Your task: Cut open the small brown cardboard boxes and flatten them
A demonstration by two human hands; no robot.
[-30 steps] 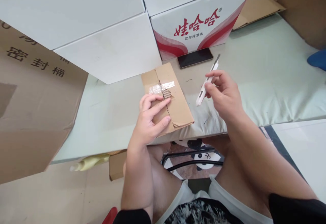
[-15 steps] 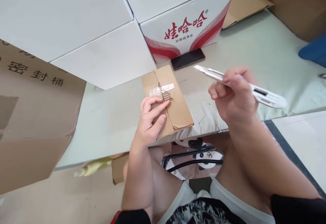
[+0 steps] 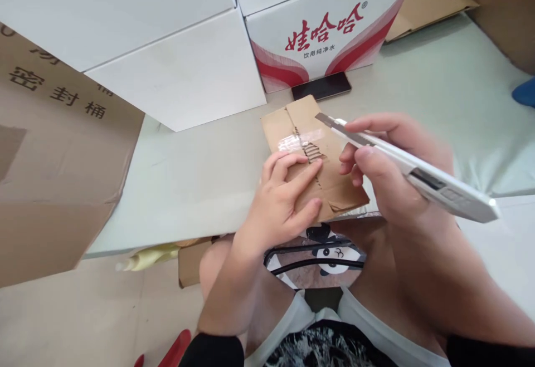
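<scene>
A small flat cardboard box lies on the pale cloth-covered table, with a torn patch and a strip of clear tape across its middle seam. My left hand rests on the box with its fingers spread, just below the tape. Closed round a white utility knife is my right hand, to the right of the box. The knife's blade is out and points up and left, over the upper right part of the box.
A black phone lies behind the box, against a white carton with red print. More white cartons stand at the back left. A large brown carton is at the far left, and folded cardboard at the back right.
The knife in my right hand has come closer to the box, its blade now over it. The box and my left hand sit further right in view.
</scene>
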